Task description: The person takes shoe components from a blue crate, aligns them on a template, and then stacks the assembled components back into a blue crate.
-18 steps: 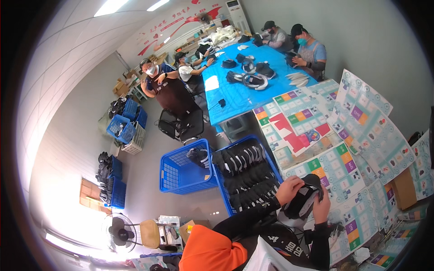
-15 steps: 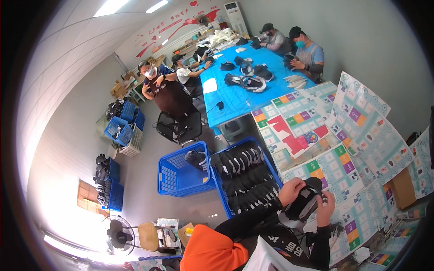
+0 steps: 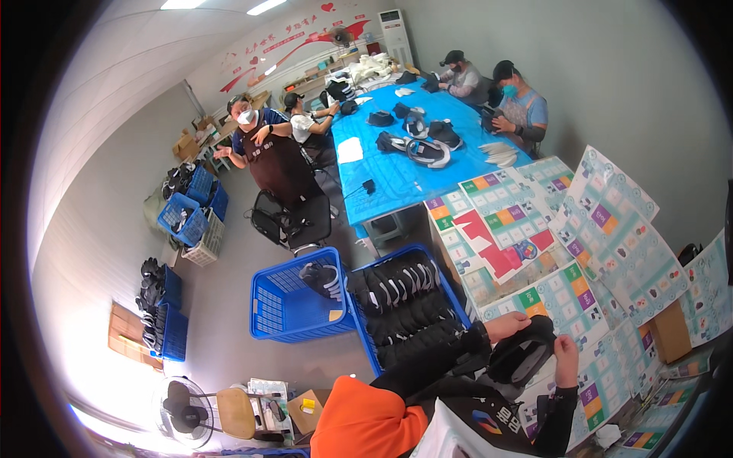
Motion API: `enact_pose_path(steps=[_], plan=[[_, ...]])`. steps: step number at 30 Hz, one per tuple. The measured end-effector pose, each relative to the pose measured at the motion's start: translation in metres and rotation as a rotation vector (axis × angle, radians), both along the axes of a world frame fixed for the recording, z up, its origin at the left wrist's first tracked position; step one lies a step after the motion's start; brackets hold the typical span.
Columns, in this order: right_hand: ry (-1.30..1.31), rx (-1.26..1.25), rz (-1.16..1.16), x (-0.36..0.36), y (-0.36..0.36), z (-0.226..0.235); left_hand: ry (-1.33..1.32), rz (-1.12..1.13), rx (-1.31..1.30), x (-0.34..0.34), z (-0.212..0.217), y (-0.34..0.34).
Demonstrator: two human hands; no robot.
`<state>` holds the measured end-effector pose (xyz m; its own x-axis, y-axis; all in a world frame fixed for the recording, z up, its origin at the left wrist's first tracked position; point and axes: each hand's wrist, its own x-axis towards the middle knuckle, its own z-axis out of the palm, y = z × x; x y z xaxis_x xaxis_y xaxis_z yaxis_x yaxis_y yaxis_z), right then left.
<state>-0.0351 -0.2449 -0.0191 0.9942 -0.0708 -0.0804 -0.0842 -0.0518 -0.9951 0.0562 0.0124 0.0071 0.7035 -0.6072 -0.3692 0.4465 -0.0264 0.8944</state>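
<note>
A black shoe upper [image 3: 500, 359] with a grey lining is held up in front of me, its opening turned toward me. My left hand [image 3: 507, 327] pinches its far left edge, fingers closed on the rim. On the other side my right hand [image 3: 566, 359] grips the right edge of the same upper, the fingertips closed. The upper hangs above a worktable [image 3: 576, 366] covered with printed sheets. Close by on the left, a blue crate [image 3: 365, 336] is packed with rows of black uppers that show white strips.
Left of that crate stands a second blue basket [image 3: 286, 330] with a few uppers inside. A long blue-covered table [image 3: 397, 183] holds more uppers, with several people seated around it. Another person [image 3: 267, 149] stands by a black chair [image 3: 309, 221]. A fan [image 3: 183, 412] stands at lower left.
The upper has been tilted and turned in my hands, showing more of its opening. Both hands have shifted slightly right. The standing person has spread one arm outward.
</note>
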Motion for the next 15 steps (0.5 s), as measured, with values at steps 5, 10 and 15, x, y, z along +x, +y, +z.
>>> enact_pose_path(steps=[5,10,15], plan=[[-0.509,-0.734,-0.020,-0.009,0.093,0.117,-0.289,-0.016,0.038,0.013,-0.009,-0.007],[-0.415,-0.883,-0.266,0.014,0.047,0.069,-0.689,-0.029,-0.106,0.013,0.030,0.009],[-0.292,-0.699,-0.563,0.006,0.004,0.044,-0.784,-0.048,0.094,0.000,0.042,0.084]])
